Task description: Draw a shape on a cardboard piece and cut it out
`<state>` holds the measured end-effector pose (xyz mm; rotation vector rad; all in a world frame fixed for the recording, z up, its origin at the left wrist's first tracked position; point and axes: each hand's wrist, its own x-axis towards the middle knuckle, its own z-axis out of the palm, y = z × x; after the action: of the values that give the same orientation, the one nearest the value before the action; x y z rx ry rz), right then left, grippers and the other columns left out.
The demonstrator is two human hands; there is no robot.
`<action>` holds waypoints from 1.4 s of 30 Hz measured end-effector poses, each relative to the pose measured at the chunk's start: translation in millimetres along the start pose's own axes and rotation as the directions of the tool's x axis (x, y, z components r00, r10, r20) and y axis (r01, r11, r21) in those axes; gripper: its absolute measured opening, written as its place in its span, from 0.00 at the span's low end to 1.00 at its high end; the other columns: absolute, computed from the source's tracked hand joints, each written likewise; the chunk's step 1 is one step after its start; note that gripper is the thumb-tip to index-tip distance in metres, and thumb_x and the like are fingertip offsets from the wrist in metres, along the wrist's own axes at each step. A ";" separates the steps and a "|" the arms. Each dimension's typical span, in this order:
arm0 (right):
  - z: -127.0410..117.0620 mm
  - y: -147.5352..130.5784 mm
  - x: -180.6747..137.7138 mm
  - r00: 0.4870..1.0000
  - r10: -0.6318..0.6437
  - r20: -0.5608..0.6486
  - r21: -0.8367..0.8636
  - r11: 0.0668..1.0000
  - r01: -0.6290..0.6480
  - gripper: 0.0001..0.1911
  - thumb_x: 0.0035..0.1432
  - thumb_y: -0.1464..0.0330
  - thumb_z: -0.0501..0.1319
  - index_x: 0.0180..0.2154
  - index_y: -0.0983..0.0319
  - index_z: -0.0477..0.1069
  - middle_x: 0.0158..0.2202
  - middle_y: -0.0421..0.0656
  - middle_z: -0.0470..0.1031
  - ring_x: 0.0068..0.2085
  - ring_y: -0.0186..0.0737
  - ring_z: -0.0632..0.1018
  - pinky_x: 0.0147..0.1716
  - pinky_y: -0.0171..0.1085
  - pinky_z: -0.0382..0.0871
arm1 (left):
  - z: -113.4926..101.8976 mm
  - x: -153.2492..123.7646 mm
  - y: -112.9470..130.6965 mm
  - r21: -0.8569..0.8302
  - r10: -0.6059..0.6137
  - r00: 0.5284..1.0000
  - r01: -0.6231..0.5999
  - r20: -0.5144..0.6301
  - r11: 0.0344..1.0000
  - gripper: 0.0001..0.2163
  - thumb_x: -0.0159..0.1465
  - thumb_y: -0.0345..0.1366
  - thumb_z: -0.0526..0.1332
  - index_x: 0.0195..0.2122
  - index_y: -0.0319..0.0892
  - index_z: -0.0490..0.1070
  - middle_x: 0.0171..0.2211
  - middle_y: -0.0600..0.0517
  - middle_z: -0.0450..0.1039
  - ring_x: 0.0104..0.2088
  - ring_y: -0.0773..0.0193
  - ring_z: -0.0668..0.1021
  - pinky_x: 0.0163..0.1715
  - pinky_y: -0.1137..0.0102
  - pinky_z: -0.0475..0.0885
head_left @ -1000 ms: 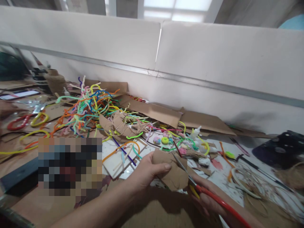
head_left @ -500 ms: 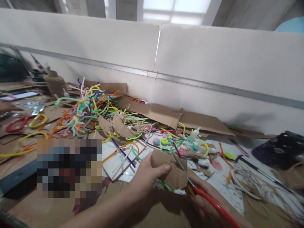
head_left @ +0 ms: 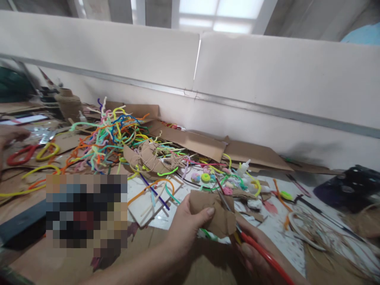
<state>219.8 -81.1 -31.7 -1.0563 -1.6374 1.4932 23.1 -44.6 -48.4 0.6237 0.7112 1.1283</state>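
Observation:
My left hand (head_left: 187,217) pinches a small piece of brown cardboard (head_left: 212,213), its thumb lying on the top face. From the other side my right hand (head_left: 255,249) is closed around the red handle of a pair of scissors (head_left: 258,247). The blades cross the right part of the cardboard, with one blade over its face and the tip sticking out past the far edge. Below both hands lies a larger brown cardboard sheet (head_left: 208,261). The fingers under the small piece are hidden.
A tangled heap of colourful pipe cleaners (head_left: 113,134) fills the back left. Pom-poms (head_left: 204,177) and a white glue bottle (head_left: 244,168) stand behind my hands. Loose twine (head_left: 323,241) lies right. Another person's hand (head_left: 12,134) is at the left edge near other scissors (head_left: 22,155).
The scissors' blades have moved closer together on the cardboard, and its right part now bends up beside them. At the left edge, the other person's hand has shifted.

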 end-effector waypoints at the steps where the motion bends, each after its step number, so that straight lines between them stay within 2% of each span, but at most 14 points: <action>1: 1.0 0.1 0.2 1.000 -0.009 0.000 0.018 1.000 0.009 0.40 0.60 0.39 0.63 0.67 0.52 0.72 0.69 0.50 0.74 0.71 0.65 0.69 0.69 0.57 0.63 | -1.1 1.2 -1.6 0.001 0.003 1.000 -0.003 0.003 1.000 0.27 0.50 0.41 0.81 0.48 0.39 0.77 0.46 0.41 0.81 0.45 0.51 0.82 0.49 0.61 0.75; 4: 3.6 1.7 0.4 0.999 -0.047 -0.013 0.060 0.997 0.048 0.38 0.62 0.41 0.63 0.67 0.50 0.71 0.71 0.47 0.71 0.71 0.63 0.69 0.70 0.56 0.61 | -4.8 5.5 -8.2 -0.028 -0.007 1.000 0.007 0.016 1.000 0.28 0.49 0.42 0.82 0.48 0.39 0.77 0.48 0.41 0.81 0.47 0.51 0.81 0.50 0.61 0.75; 9: 3.8 3.3 -0.3 0.998 -0.029 -0.048 -0.046 0.999 0.027 0.42 0.62 0.38 0.60 0.69 0.54 0.69 0.68 0.51 0.74 0.69 0.65 0.72 0.69 0.57 0.65 | -4.8 6.1 -12.9 -0.074 -0.024 1.000 0.026 0.020 0.997 0.27 0.49 0.41 0.82 0.48 0.39 0.77 0.48 0.42 0.81 0.48 0.52 0.81 0.52 0.62 0.74; 12: 3.0 1.3 0.3 0.999 -0.035 -0.037 -0.052 0.998 0.033 0.43 0.61 0.38 0.60 0.69 0.53 0.68 0.68 0.51 0.74 0.70 0.65 0.71 0.68 0.57 0.65 | -1.6 2.5 -9.4 -0.075 -0.023 1.000 0.024 0.014 0.997 0.28 0.50 0.42 0.82 0.49 0.40 0.77 0.49 0.41 0.81 0.47 0.52 0.82 0.50 0.62 0.75; 18: 2.2 7.0 0.3 0.997 -0.041 -0.065 -0.101 0.994 0.035 0.42 0.61 0.37 0.60 0.68 0.53 0.71 0.67 0.50 0.77 0.73 0.65 0.65 0.72 0.59 0.56 | -0.2 1.1 -7.3 -0.077 -0.027 1.000 0.027 -0.001 0.997 0.29 0.49 0.43 0.82 0.49 0.40 0.77 0.50 0.40 0.81 0.50 0.49 0.81 0.49 0.63 0.76; 22: 4.0 15.6 0.6 0.990 -0.081 -0.115 -0.044 0.996 0.076 0.39 0.61 0.39 0.62 0.66 0.52 0.73 0.66 0.49 0.77 0.71 0.66 0.68 0.69 0.57 0.63 | -3.0 4.7 -13.0 -0.095 -0.038 0.999 0.039 0.003 0.995 0.29 0.48 0.42 0.82 0.49 0.41 0.76 0.51 0.40 0.81 0.50 0.49 0.81 0.47 0.63 0.76; 27: 5.6 11.4 0.1 0.994 -0.080 -0.080 -0.041 0.996 0.077 0.38 0.63 0.41 0.61 0.68 0.51 0.69 0.67 0.50 0.76 0.68 0.66 0.73 0.65 0.56 0.69 | -3.1 4.2 -15.6 -0.084 -0.036 0.999 0.038 0.029 0.996 0.28 0.52 0.43 0.80 0.50 0.40 0.75 0.48 0.40 0.81 0.44 0.51 0.82 0.41 0.64 0.76; 30: 5.4 6.7 -0.9 0.994 -0.065 -0.086 -0.078 0.995 0.058 0.40 0.63 0.39 0.59 0.69 0.52 0.69 0.63 0.51 0.79 0.65 0.67 0.76 0.63 0.57 0.71 | -1.4 1.5 -14.8 -0.086 -0.009 0.999 0.013 0.042 0.996 0.26 0.54 0.42 0.79 0.51 0.40 0.75 0.50 0.40 0.80 0.47 0.51 0.82 0.45 0.64 0.76; 33: 5.5 3.9 -0.9 0.993 -0.066 -0.097 -0.071 0.996 0.059 0.41 0.62 0.38 0.60 0.68 0.54 0.70 0.61 0.52 0.81 0.65 0.68 0.77 0.62 0.56 0.73 | -0.3 -0.3 -15.7 -0.091 -0.008 0.999 0.013 0.050 0.996 0.27 0.54 0.42 0.79 0.52 0.41 0.74 0.50 0.41 0.81 0.46 0.52 0.82 0.44 0.64 0.76; 39: 5.6 2.2 0.6 0.993 -0.078 -0.086 -0.057 0.996 0.073 0.38 0.63 0.40 0.61 0.68 0.51 0.70 0.67 0.50 0.75 0.68 0.66 0.73 0.65 0.55 0.70 | 0.7 -2.4 -16.3 -0.089 -0.002 0.998 0.007 0.060 0.996 0.27 0.55 0.42 0.79 0.52 0.41 0.74 0.48 0.41 0.81 0.44 0.51 0.82 0.41 0.63 0.77; 42: 4.0 3.1 0.5 0.992 -0.079 -0.099 -0.051 0.996 0.074 0.39 0.62 0.39 0.62 0.67 0.51 0.71 0.68 0.50 0.75 0.69 0.66 0.72 0.66 0.55 0.69 | 1.0 -3.2 -15.0 -0.080 -0.009 0.999 0.013 0.049 0.997 0.27 0.54 0.43 0.79 0.52 0.41 0.74 0.50 0.40 0.81 0.47 0.49 0.82 0.42 0.63 0.77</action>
<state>216.4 -82.4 -35.3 -1.0645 -1.6307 1.3366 31.7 -52.3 -58.5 0.5767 0.6240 1.1221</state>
